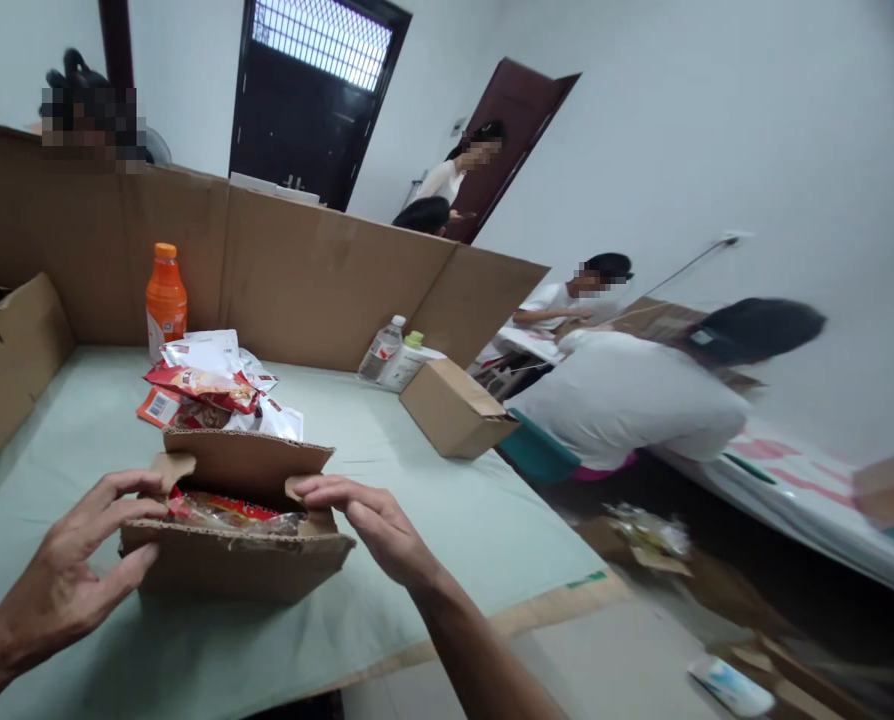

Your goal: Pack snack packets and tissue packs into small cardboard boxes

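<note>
A small cardboard box stands on the pale green cloth in front of me, its long flaps raised. Inside lie red and clear plastic packets. My left hand holds the box's left end, fingers at the short side flap and thumb against the front. At the opposite end, my right hand has its fingers bent over the right side flap, gripping there; its thumb is hard to make out. Just behind the box is a pile of red and white snack packets.
An orange bottle, a clear bottle and a closed carton stand on the table. A tall cardboard screen borders the back; a larger box is at left. A person in white sits to the right.
</note>
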A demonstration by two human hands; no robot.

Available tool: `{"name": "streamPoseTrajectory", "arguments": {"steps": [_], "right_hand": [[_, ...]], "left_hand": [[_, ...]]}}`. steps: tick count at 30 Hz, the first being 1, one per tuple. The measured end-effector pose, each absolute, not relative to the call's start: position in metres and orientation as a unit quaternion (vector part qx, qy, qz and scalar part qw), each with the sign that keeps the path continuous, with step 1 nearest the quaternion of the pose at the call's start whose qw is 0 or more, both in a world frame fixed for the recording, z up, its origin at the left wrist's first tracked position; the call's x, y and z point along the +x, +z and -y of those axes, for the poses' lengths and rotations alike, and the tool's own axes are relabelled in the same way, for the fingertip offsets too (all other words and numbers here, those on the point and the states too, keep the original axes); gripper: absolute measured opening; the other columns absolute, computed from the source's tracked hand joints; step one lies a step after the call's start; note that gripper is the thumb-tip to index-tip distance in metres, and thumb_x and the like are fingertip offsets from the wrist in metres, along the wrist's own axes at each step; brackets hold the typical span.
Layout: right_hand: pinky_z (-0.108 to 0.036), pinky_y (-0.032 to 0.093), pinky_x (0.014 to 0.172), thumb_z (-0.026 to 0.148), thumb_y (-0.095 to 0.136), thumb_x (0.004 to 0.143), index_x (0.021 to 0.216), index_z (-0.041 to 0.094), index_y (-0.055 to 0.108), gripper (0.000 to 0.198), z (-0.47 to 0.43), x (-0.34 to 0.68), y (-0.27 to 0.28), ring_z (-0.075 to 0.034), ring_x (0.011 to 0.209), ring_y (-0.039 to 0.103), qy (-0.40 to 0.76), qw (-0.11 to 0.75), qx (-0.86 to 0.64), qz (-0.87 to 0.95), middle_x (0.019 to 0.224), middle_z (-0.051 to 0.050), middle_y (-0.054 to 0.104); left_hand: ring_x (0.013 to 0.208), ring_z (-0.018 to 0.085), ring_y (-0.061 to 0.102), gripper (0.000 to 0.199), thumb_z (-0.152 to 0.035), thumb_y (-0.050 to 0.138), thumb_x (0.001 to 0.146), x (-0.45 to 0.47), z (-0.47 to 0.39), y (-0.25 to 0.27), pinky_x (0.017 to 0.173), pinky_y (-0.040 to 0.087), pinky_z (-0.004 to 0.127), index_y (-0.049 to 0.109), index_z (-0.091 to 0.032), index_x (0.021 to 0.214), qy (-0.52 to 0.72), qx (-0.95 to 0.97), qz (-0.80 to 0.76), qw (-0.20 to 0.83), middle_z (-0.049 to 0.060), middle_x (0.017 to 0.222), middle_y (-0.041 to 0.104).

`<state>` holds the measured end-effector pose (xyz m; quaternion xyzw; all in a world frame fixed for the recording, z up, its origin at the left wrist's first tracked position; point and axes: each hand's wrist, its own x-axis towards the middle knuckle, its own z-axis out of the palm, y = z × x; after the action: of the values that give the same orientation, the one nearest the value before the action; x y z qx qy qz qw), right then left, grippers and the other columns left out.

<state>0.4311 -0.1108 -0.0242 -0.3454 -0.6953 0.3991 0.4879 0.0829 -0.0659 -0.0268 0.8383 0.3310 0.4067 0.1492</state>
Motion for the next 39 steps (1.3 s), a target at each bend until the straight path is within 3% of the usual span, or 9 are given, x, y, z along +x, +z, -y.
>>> {"name": "streamPoseTrajectory", "arguments": {"steps": [3,7,9,16,21,25,29,35,39], "right_hand": [[-0.048,0.048,0.113,0.055,0.065,0.096,0.133,0.031,0.068,0.044,0.123,0.429,-0.030,-0.027,0.132,0.061,0.347,0.464,-0.350,0.736,0.139,-0.008,0.068],[-0.047,0.048,0.115,0.025,0.065,0.097,0.147,0.031,0.053,0.052,0.131,0.419,-0.035,-0.024,0.131,0.061,0.245,0.415,-0.430,0.763,0.142,-0.010,0.066],[-0.045,0.050,0.112,0.020,0.066,0.094,0.153,0.030,0.044,0.064,0.132,0.415,-0.035,-0.023,0.127,0.064,0.230,0.415,-0.452,0.755,0.145,-0.011,0.063],[-0.044,0.052,0.111,0.020,0.065,0.095,0.143,0.032,0.056,0.051,0.131,0.417,-0.033,-0.024,0.131,0.063,0.219,0.376,-0.456,0.777,0.140,-0.007,0.067],[-0.048,0.045,0.118,0.021,0.064,0.096,0.144,0.028,0.057,0.049,0.129,0.413,-0.034,-0.027,0.147,0.048,0.175,0.395,-0.447,0.783,0.161,-0.013,0.047],[-0.055,0.046,0.116,0.019,0.057,0.099,0.131,0.026,0.069,0.035,0.133,0.409,-0.041,-0.029,0.142,0.052,0.118,0.381,-0.442,0.803,0.151,-0.014,0.057],[-0.063,0.044,0.115,0.025,0.057,0.100,0.126,0.029,0.072,0.030,0.138,0.409,-0.039,-0.033,0.142,0.051,0.060,0.352,-0.462,0.812,0.146,-0.012,0.062],[-0.061,0.043,0.115,0.044,0.060,0.100,0.147,0.030,0.055,0.049,0.115,0.410,-0.011,-0.034,0.142,0.050,-0.011,0.418,-0.519,0.745,0.153,-0.012,0.055],[-0.054,0.051,0.105,0.049,0.057,0.101,0.136,0.026,0.064,0.042,0.111,0.406,-0.016,-0.032,0.127,0.062,0.072,0.320,-0.452,0.829,0.136,-0.013,0.069]], "left_hand": [[0.117,0.020,0.066,0.022,-0.033,0.055,0.101,0.081,0.064,-0.027,0.099,0.054,0.030,0.067,-0.035,0.118,0.402,0.845,-0.320,0.147,0.000,0.125,0.068],[0.112,0.022,0.070,0.021,-0.038,0.059,0.099,0.078,0.056,-0.027,0.099,0.057,0.031,0.071,-0.032,0.115,0.402,0.847,-0.316,0.146,0.000,0.119,0.074],[0.102,0.021,0.073,0.023,-0.043,0.061,0.098,0.077,0.052,-0.025,0.091,0.060,0.027,0.072,-0.030,0.114,0.395,0.843,-0.337,0.142,0.000,0.114,0.076],[0.094,0.020,0.075,0.029,-0.053,0.062,0.095,0.080,0.047,-0.022,0.078,0.060,0.022,0.073,-0.028,0.105,0.387,0.836,-0.364,0.140,0.001,0.105,0.077],[0.086,0.020,0.073,0.033,-0.052,0.060,0.094,0.084,0.048,-0.023,0.077,0.061,0.028,0.069,-0.026,0.112,0.372,0.829,-0.394,0.137,0.001,0.103,0.075],[0.105,0.025,0.068,0.032,-0.046,0.056,0.096,0.091,0.053,-0.023,0.094,0.059,0.039,0.069,-0.023,0.113,0.363,0.836,-0.394,0.123,0.007,0.112,0.071],[0.136,0.032,0.053,0.031,-0.039,0.052,0.098,0.094,0.055,-0.027,0.111,0.050,0.050,0.069,-0.021,0.118,0.340,0.848,-0.388,0.121,0.015,0.146,0.053],[0.138,0.031,0.051,0.030,-0.035,0.050,0.100,0.095,0.056,-0.032,0.114,0.049,0.051,0.067,-0.022,0.120,0.334,0.846,-0.397,0.125,0.013,0.146,0.051],[0.143,0.031,0.048,0.045,-0.030,0.051,0.099,0.096,0.055,-0.030,0.117,0.046,0.051,0.053,-0.017,0.142,0.354,0.850,-0.379,0.094,0.017,0.154,0.048]]}}
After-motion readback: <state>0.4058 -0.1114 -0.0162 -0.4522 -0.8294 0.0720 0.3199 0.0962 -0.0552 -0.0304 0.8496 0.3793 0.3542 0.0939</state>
